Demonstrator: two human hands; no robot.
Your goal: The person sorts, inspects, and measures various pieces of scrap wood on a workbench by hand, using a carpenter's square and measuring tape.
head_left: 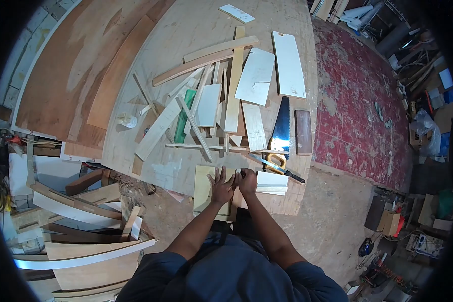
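My left hand (223, 187) rests with fingers spread on a pale square wooden board (202, 187) at the near edge of the worktable. Close beside it, my right hand (247, 183) is closed, its fingers pinched together at the board's right side. A small whitish bit shows at the right fingertips, too small to name. Just right of that hand lies a small stack of white panels (272, 181). Beyond it are a handsaw (281, 133) with a yellow handle and a thin blade with a dark handle (298, 178).
Wooden strips (232, 90) and white offcuts (256, 75) lie in a loose pile across the worktable (171, 168). A brown block (303, 132) sits near the right edge. Large plywood sheets (70, 75) stand at the left, and curved wooden pieces (80, 211) are heaped below them.
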